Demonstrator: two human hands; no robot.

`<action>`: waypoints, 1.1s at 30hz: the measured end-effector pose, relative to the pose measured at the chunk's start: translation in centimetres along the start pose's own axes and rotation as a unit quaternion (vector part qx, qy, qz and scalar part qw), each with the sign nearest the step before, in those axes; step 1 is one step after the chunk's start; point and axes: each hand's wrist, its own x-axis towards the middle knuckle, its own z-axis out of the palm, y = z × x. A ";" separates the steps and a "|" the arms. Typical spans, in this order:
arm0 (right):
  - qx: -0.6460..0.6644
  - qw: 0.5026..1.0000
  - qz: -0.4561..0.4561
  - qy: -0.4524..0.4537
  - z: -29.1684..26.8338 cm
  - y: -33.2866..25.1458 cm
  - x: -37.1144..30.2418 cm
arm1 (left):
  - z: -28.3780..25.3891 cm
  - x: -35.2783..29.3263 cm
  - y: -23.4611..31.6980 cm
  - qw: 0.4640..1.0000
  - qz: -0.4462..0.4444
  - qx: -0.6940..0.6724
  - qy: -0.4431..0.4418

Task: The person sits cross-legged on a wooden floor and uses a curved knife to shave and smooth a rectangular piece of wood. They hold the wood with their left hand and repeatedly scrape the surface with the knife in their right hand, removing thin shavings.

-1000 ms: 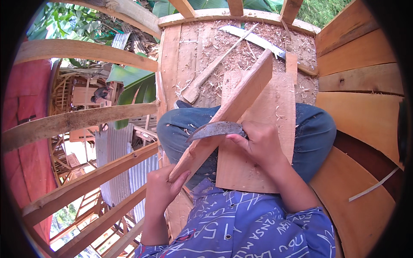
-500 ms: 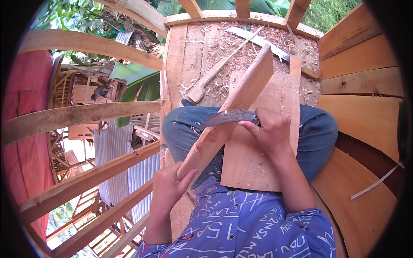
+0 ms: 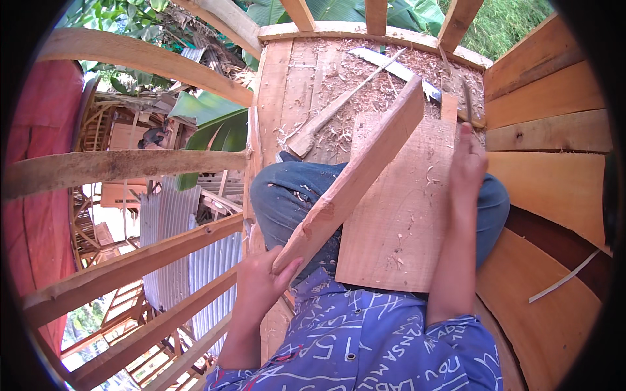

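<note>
The narrow plank (image 3: 357, 174) slants across the wide board (image 3: 398, 244), near end clamped in the fingers of my left hand (image 3: 259, 277). I'd brace it firmly, directing the blade (image 3: 467, 101), gripped by my right hand (image 3: 467, 166), clear of those fingers.

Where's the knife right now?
Head view, upper right: the knife is in the right hand, blade pointing away from the person, right of the wide board.

The left hand (image 3: 261, 274) grips the near end of a narrow wooden plank (image 3: 357, 173), slanting over a wider board (image 3: 394, 228) on jeans-clad legs (image 3: 280, 189). The right hand (image 3: 467, 163), at the board's right edge, holds a knife (image 3: 467, 101). Shavings (image 3: 338, 90) litter the floorboards (image 3: 274, 85).
</note>
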 end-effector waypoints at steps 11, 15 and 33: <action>-0.093 0.925 -0.280 -0.237 -1.5 -3.5 -5.7 | 0.2 0.4 0.7 0.997 -0.062 -0.040 -0.019; -0.097 0.906 -0.334 -0.240 1.7 -3.2 -5.5 | 0.4 0.3 0.7 0.998 -0.048 -0.034 -0.018; -0.031 0.993 -0.105 -0.052 -0.1 0.5 6.8 | 0.9 -0.1 0.4 0.989 -0.103 -0.101 -0.017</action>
